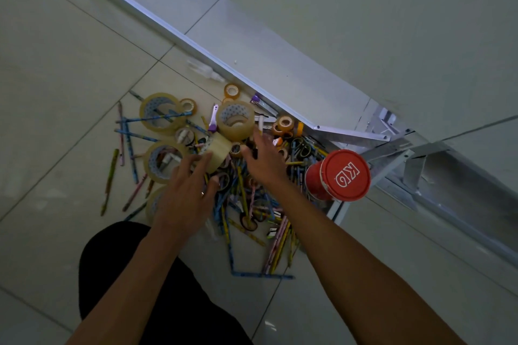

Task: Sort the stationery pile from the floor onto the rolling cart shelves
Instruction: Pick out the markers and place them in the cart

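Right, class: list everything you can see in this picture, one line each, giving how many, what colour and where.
Large tape rolls: at least five, clear yellowish, left and middle of the pile on the floor.
Small tape rolls: several, orange-brown, at the far edge near the metal frame.
Pencils: too many to count, mostly blue, pink and yellow, scattered across the pile.
Scissors: at least one pair, dark handles, right side of the pile.
Red tub: one, white letters on its lid, on its side right of the pile.
Metal frame: one, white-grey, behind the pile.
Floor: pale tiles.
Left hand: fingers touching a tape roll.
Right hand: over the pile's middle.
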